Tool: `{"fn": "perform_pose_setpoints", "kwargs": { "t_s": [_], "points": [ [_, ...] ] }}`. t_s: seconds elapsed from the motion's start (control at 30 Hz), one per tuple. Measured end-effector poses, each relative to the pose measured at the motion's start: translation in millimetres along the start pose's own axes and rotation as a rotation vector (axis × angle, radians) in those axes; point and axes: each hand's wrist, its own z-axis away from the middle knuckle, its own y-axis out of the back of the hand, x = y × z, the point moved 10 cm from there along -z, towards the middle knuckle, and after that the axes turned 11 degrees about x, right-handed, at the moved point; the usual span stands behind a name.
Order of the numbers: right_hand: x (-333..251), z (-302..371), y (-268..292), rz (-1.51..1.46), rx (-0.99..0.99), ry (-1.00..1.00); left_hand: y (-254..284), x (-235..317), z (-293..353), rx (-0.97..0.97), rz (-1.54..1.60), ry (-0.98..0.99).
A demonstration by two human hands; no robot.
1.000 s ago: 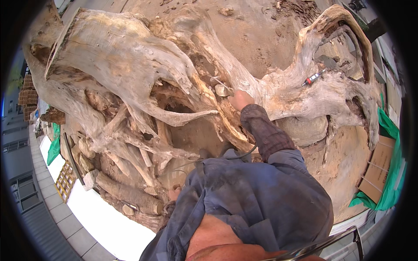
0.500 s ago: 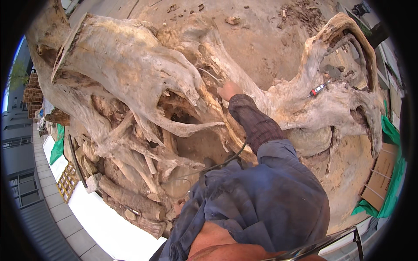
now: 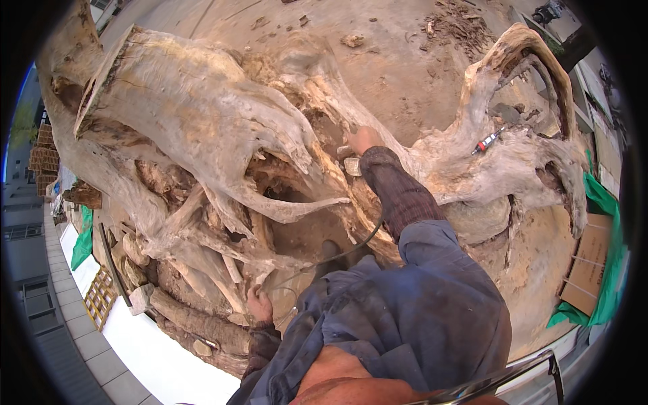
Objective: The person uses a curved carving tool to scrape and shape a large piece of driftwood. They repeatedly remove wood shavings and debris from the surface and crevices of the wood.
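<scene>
A large weathered tree root [image 3: 196, 108] with twisting limbs lies before me. My right hand [image 3: 365, 139] reaches into a hollow between its limbs, fingers bent and closed against the wood; what they hold, if anything, is hidden. Just under that wrist shows a small pale chunk [image 3: 352, 166]. Low on the left, my left hand [image 3: 259, 304] is raised with curled fingers, close to the thin root ends; I cannot make out what it pinches. A dark hose [image 3: 368, 237] curves from below my right forearm towards the left hand.
A red, black and white pen-shaped tool [image 3: 487, 142] rests on the right limb. Logs [image 3: 196, 314] lie at lower left by a white sheet [image 3: 155, 358] and a wooden lattice [image 3: 101, 297]. At right are a cardboard box [image 3: 586, 266] and green sheeting [image 3: 604, 202]. Wood chips [image 3: 459, 27] lie beyond.
My left hand has come up into fuller view at lower left. The right hand has shifted slightly right; the thin pale strip by it no longer shows, and a pale chunk appears below it.
</scene>
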Motion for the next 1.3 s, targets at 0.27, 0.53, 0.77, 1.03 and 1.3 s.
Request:
{"fn": "perform_pose_setpoints", "kwargs": {
  "t_s": [0.27,0.53,0.77,1.03,1.3],
  "points": [
    [-1,36,7,-0.053,0.055,0.018,-6,327,-148,0.152,0.027,-0.861],
    [5,37,12,-0.066,0.026,0.050,-64,506,-262,0.300,-0.205,-1.291],
    [-2,10,1,-0.134,-0.114,0.085,-139,539,-358,0.341,-0.615,-1.202],
    [13,-37,-15,-0.198,-0.222,0.020,-188,546,-306,0.294,-0.621,-1.300],
    [20,-66,-42,-0.250,-0.340,0.063,-194,550,-304,0.265,-0.607,-1.312]
  ]
}}
